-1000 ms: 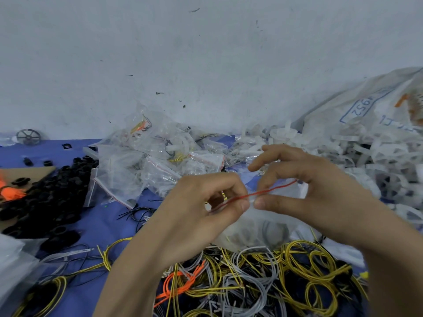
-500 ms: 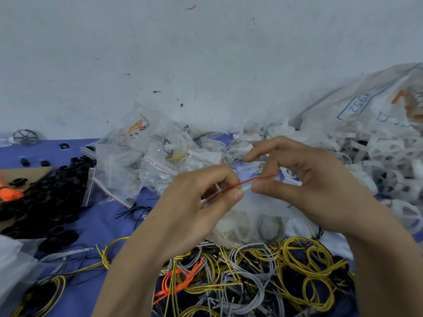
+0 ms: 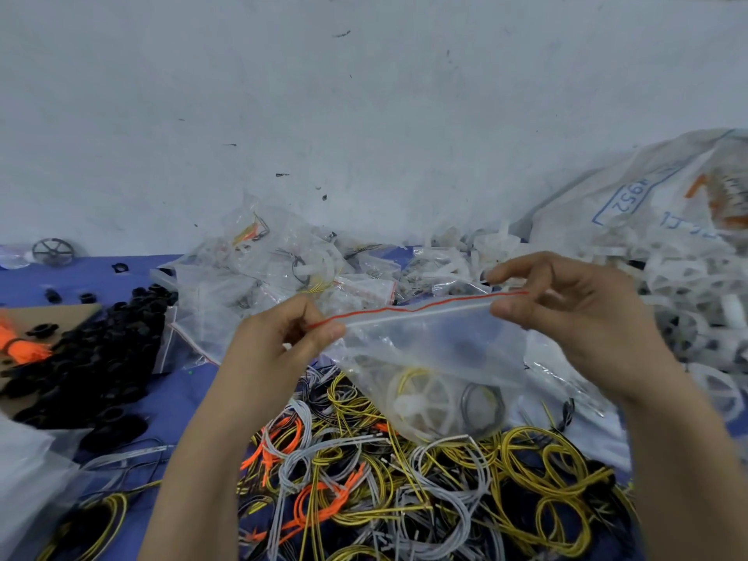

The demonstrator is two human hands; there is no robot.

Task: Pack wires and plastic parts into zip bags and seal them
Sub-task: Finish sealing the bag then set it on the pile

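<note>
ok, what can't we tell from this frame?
- Head view: whether the zip bag is fully sealed; left hand and right hand cover the strip ends.
- Head view: wires inside it; crumpled film blurs them.
- Head view: sack print; folds and right edge cut it.

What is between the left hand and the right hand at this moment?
In the head view, the red zip strip of the clear zip bag spans from the left hand to the right hand; both pinch its ends.

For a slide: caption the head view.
Left hand and right hand pinch a clear red-striped zip bag holding a white plastic wheel.
</note>
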